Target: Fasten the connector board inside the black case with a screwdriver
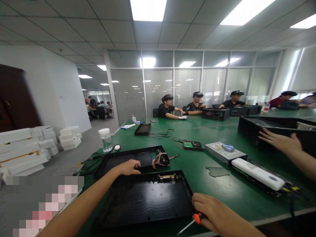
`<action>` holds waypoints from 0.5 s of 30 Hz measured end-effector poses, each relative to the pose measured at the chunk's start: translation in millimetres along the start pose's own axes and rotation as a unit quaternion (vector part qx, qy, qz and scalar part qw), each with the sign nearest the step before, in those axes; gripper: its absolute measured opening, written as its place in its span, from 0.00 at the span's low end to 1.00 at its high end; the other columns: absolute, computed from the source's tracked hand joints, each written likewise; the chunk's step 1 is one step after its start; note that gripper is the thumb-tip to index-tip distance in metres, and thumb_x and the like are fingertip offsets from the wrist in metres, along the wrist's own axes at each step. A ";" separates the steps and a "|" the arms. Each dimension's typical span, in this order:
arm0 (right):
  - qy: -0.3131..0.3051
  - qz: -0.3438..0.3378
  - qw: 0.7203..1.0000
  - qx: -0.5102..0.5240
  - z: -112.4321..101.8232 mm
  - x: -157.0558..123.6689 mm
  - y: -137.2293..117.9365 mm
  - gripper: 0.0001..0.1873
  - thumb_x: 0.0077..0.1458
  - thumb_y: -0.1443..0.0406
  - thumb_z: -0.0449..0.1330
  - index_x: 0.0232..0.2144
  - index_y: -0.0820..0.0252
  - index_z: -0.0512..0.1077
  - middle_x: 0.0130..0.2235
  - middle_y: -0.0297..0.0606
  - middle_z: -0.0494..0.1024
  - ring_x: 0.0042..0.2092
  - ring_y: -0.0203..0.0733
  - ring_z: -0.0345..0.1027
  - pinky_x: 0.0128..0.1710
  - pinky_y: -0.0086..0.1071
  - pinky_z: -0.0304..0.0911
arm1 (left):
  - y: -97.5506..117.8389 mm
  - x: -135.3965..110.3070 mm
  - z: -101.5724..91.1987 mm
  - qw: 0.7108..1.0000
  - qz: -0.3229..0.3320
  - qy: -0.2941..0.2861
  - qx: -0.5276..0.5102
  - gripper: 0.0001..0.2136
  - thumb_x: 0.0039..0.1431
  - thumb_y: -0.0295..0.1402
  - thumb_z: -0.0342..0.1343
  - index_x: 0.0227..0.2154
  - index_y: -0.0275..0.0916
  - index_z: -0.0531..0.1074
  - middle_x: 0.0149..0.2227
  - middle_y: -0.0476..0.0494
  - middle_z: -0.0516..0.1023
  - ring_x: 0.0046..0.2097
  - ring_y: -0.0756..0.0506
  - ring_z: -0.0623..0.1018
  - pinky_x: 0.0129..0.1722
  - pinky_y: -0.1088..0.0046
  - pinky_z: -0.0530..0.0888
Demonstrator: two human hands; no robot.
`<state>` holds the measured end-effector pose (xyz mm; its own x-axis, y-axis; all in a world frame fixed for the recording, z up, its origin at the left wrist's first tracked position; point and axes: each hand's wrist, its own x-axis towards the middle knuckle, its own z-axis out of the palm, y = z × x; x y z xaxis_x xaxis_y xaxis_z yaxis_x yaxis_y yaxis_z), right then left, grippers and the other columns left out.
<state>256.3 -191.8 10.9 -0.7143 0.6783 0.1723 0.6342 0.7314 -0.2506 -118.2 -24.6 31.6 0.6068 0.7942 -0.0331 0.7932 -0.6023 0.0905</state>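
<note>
A shallow black plastic casing panel [148, 200] lies near the table's front edge, with a brass-coloured piece at its far rim. My left hand [129, 167] is closed at the panel's far left rim, fingers curled where it meets another black casing [118, 160]. That second casing carries a bundle of coloured wires [158, 159] at its right end. In my right hand [209, 210] is a screwdriver [197, 218] with an orange and black handle, its shaft pointing down-left. The fingers of this hand also touch the panel's right edge.
At right, another person's hand [281, 141] rests against a large black case [278, 131]. A metal drive box [222, 151] carries a blue tape roll; a long white device [256, 172] lies nearer. A lidded jar [105, 140] stands far left. Several people sit across the table.
</note>
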 end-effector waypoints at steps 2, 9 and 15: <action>0.007 0.015 1.000 0.001 0.2 -6.4 2.7 0.05 0.47 0.72 0.52 0.28 0.59 0.65 0.34 0.36 0.68 0.37 0.38 0.61 0.37 0.29 0.56 | -1.5 5.8 2.2 0.999 0.021 -0.006 0.029 0.11 0.48 0.36 0.57 0.34 0.37 0.67 0.33 0.47 0.71 0.35 0.47 0.71 0.34 0.76 0.66; 0.023 0.002 1.000 0.000 2.5 36.7 37.2 0.08 0.48 0.70 0.52 0.32 0.61 0.68 0.37 0.40 0.69 0.41 0.40 0.62 0.42 0.32 0.58 | 35.4 1.7 -42.3 0.992 0.085 0.069 0.063 0.11 0.50 0.31 0.55 0.39 0.38 0.68 0.40 0.45 0.71 0.43 0.45 0.70 0.44 0.72 0.64; 0.065 0.000 0.978 0.198 3.0 123.3 89.3 0.14 0.48 0.65 0.54 0.39 0.63 0.69 0.47 0.44 0.68 0.52 0.48 0.57 0.52 0.42 0.50 | 107.8 -56.4 -78.2 0.991 0.111 0.063 0.039 0.08 0.54 0.33 0.52 0.37 0.40 0.67 0.38 0.48 0.70 0.40 0.46 0.70 0.38 0.74 0.64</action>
<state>224.0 -43.0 6.9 -0.6542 0.7002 0.2858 0.4513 0.6647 -0.5955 -71.0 -127.9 121.0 0.7589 0.6429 0.1039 0.6460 -0.7633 0.0041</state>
